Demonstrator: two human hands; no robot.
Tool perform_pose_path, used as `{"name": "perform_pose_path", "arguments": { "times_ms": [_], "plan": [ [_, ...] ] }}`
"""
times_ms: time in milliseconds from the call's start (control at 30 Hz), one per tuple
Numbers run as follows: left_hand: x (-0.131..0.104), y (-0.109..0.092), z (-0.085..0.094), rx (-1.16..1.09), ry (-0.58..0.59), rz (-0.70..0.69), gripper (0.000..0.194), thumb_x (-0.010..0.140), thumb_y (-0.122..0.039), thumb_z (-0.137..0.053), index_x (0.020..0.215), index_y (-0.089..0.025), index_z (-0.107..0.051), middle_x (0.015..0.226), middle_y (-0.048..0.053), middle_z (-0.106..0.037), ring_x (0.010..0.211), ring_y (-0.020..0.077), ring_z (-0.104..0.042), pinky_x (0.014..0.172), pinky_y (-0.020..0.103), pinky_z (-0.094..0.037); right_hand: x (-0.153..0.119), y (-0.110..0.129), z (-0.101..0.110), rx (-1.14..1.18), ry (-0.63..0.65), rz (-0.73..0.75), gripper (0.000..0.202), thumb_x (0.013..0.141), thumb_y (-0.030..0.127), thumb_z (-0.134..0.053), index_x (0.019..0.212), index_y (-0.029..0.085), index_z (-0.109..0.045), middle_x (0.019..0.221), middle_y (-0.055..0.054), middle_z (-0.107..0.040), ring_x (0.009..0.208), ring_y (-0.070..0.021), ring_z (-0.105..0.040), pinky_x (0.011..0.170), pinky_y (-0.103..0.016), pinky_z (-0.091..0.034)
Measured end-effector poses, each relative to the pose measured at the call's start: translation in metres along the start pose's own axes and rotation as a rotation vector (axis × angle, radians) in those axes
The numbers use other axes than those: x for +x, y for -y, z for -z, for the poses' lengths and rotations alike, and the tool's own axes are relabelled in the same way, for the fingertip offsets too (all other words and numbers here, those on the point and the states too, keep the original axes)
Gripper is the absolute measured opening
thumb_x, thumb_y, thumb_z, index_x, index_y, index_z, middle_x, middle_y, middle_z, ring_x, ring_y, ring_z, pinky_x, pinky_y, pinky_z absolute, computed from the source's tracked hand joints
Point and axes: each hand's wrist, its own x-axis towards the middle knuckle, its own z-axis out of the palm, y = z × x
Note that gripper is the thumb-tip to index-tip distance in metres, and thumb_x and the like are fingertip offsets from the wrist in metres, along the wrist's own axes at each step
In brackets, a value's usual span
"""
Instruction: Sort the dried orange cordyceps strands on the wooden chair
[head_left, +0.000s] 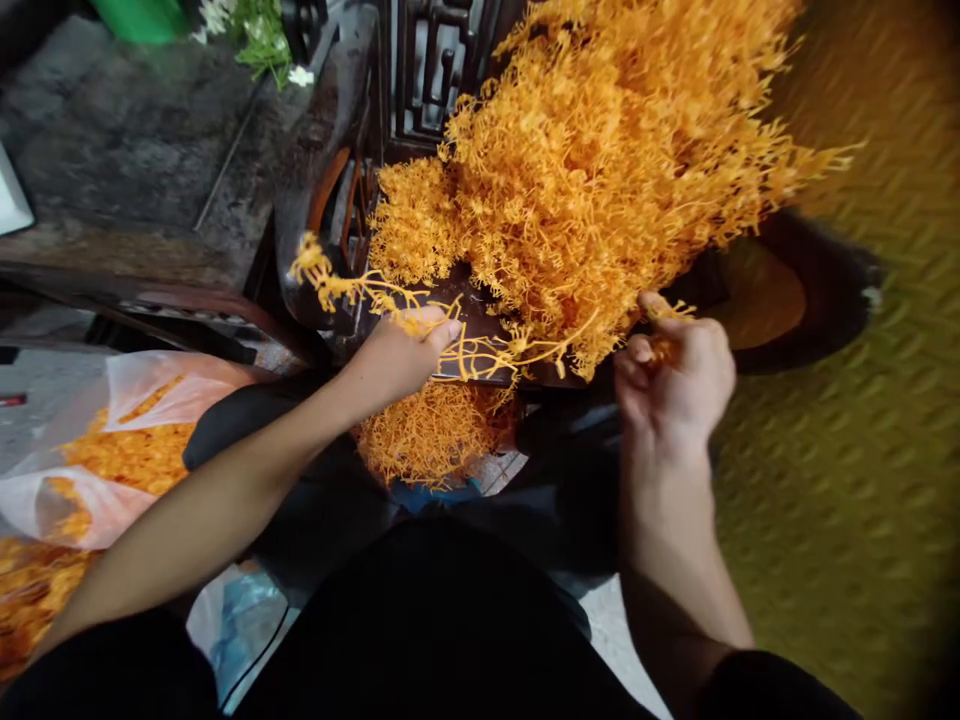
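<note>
On camera, I saw the left hand [411, 358] gripping orange sprigs [324, 283], the right hand [681, 378] closed around orange bits [664, 350] beside the pile [600, 150].

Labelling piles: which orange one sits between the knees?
The thin-stem tangle, below the near edge of the wooden seat; the big sprig heap lies on that seat, the bagged pieces farther left.
</note>
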Motion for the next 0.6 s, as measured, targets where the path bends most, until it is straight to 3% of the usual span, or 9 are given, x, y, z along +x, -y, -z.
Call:
{"name": "perform_pose_path", "arguments": {
  "times_ms": [67,167,300,467,600],
  "plan": [
    [-0.003,0.004,0.005,0.167,-0.102,-0.054,0.027,0.101,-0.028,-0.044,0.082,-0.018,-0.060,0.078,0.004,-0.059,0.073,0.0155,-0.054,0.073,0.030,-0.041,-0.006,0.010,0.008,-0.089,0.054,0.130,0.027,0.066,0.011,-0.064,0.064,0.022,-0.039,0.091,-0.002,-0.077,0.038,-0.0058,-0.043,0.031,-0.021,-0.014],
    [-0.011,0.003,0.008,0.333,-0.159,-0.041,0.029,0.104,-0.035,-0.042,0.089,-0.019,-0.061,0.072,0.003,-0.055,0.065,0.0157,-0.050,0.066,0.031,-0.036,-0.021,0.016,0.008,-0.169,0.233,0.175,0.017,0.065,0.007,-0.059,0.066,0.023,-0.053,0.070,0.002,-0.071,0.035,-0.0074,-0.040,0.032,-0.022,-0.020],
    [-0.018,-0.001,0.009,0.388,-0.158,0.006,0.035,0.105,-0.047,-0.040,0.098,-0.021,-0.062,0.060,0.000,-0.045,0.055,0.0152,-0.044,0.059,0.031,-0.027,-0.029,0.017,0.001,-0.309,0.444,0.182,0.039,0.074,0.006,-0.057,0.098,0.026,-0.081,0.071,0.002,-0.061,0.044,-0.0079,-0.046,0.036,-0.022,-0.030],
    [-0.017,0.002,0.010,0.401,-0.126,-0.005,0.037,0.105,-0.049,-0.038,0.100,-0.021,-0.062,0.060,0.000,-0.046,0.052,0.0140,-0.043,0.057,0.031,-0.026,-0.018,0.029,-0.008,-0.488,0.692,0.153,0.027,0.083,0.014,-0.063,0.093,0.027,-0.085,0.081,-0.003,-0.058,0.053,-0.0095,-0.050,0.044,-0.026,-0.038],
    [-0.014,0.003,0.009,0.431,-0.111,-0.006,0.040,0.106,-0.048,-0.035,0.104,-0.020,-0.064,0.064,0.003,-0.052,0.058,0.0169,-0.050,0.059,0.032,-0.028,-0.004,0.041,-0.028,-0.792,0.881,0.230,0.020,0.091,0.030,-0.068,0.103,0.024,-0.082,0.086,-0.006,-0.067,0.066,-0.0152,-0.059,0.059,-0.031,-0.048]
  ]
}}
